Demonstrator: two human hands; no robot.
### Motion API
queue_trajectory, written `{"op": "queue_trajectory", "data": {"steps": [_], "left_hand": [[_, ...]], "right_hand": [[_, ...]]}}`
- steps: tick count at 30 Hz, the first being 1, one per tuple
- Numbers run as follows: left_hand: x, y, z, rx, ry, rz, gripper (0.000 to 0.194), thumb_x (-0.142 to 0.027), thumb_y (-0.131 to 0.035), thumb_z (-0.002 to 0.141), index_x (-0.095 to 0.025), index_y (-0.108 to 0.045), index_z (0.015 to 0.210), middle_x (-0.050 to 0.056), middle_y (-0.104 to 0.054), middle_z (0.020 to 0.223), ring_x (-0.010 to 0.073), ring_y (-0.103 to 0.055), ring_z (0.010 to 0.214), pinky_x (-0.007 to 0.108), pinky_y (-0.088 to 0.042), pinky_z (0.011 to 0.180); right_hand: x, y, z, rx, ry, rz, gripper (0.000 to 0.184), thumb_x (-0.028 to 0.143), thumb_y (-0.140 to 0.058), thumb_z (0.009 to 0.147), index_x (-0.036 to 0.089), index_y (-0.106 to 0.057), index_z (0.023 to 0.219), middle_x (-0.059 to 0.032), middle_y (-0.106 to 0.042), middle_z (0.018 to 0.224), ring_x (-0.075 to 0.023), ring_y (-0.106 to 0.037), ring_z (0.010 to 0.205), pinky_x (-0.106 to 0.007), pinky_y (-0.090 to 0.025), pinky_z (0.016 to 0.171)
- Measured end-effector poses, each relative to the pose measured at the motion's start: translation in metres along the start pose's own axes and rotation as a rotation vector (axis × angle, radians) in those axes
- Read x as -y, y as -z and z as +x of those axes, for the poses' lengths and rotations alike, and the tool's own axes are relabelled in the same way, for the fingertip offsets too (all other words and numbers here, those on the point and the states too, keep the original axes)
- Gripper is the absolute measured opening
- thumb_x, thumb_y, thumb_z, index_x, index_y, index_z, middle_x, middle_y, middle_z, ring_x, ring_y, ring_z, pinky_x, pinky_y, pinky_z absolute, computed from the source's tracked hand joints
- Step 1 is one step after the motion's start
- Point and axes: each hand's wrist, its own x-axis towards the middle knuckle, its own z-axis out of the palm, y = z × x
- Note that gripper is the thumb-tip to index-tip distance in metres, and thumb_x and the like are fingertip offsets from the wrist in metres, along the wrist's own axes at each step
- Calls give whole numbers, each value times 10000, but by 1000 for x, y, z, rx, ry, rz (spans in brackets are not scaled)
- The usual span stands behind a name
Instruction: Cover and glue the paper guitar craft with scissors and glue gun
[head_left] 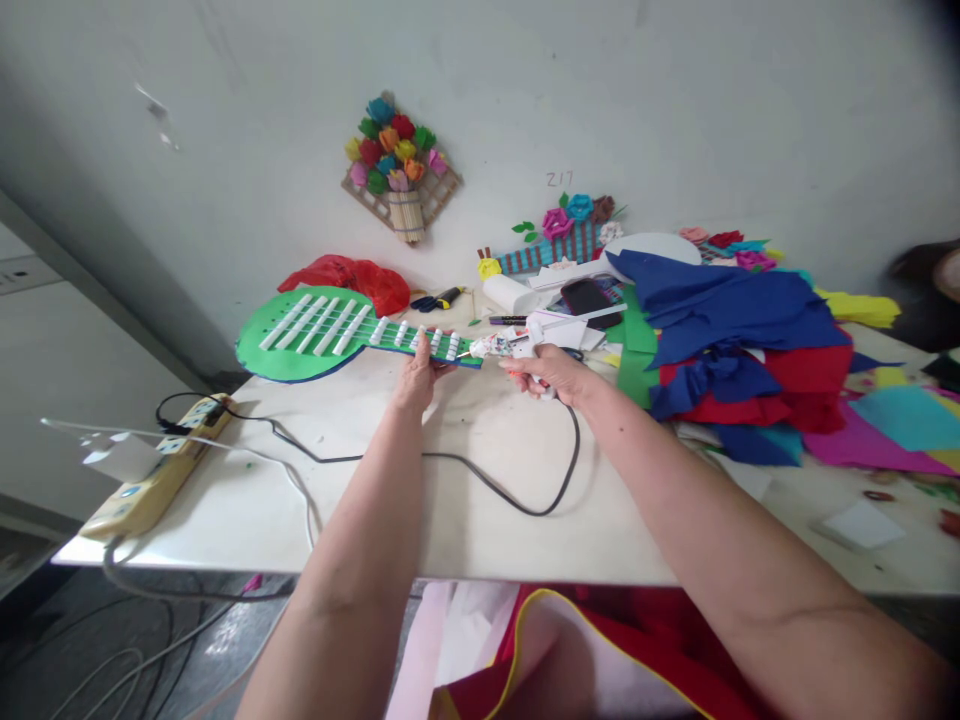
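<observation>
A green craft guitar with a blue edge, white bars and thin strings extends over the table from the left. My left hand is closed around its neck, with the thumb on top. In my right hand is a white hot glue gun, its glue-spattered front pointing left. The nozzle tip is at the end of the guitar's neck; whether it touches, I cannot tell. A white glue stick sticks out of the gun's back. From the gun's handle a black cord runs across the table.
A power strip with plugs lies at the table's left edge. Pliers and a red plastic bag are behind the guitar. Blue fabric or paper, a phone and coloured sheets pile up at right. Craft flowers hang on the wall.
</observation>
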Motion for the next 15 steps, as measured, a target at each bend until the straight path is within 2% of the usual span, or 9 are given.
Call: {"op": "queue_trajectory", "data": {"steps": [10,15], "left_hand": [[0,1,0,6,5,-16,416,-540,-548,758,-231,-554,1036,54,-644,1062,165,-649,872,271,-543,672],[0,0,0,5,23,-12,400,-531,-538,771,-236,-551,1041,45,-650,1049,157,-655,834,268,-542,656]], "right_hand": [[4,-2,-3,-33,39,-112,313,373,-705,654,152,-507,555,19,-528,397,-44,-354,287,-182,-306,299],[8,1,-5,-7,91,-171,321,350,-673,679,142,-507,498,19,-504,378,-43,-360,282,-180,-279,302]]}}
